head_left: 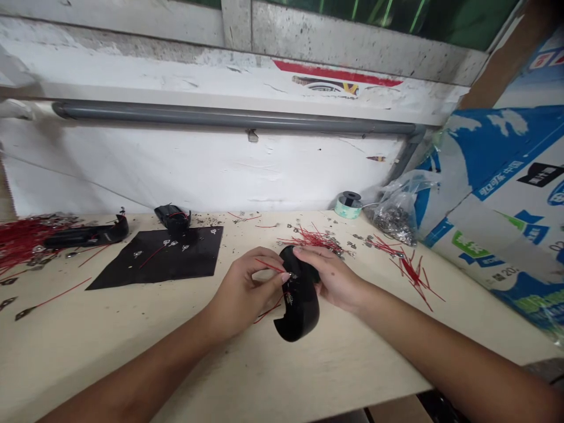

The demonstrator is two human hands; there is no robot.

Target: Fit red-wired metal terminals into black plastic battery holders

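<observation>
Head view, left hand [241, 294], right hand [335, 276], black housing [299, 314], red wire [269, 265]

- A black sheet [165, 258] lies flat on the pale workbench [132, 341], small metal terminals scattered on it.
- Two black plastic housings [88, 235] [174, 217] rest just behind the sheet.
- Red wires [20, 238] pile at the bench's left edge.
- A tape spool [348, 204] sits beside a clear bag of metal parts [396, 214].
- A grey pipe [229, 117] runs along the white wall.

Bare tabletop [308, 376] ahead (wires [315, 239] behind)
</observation>
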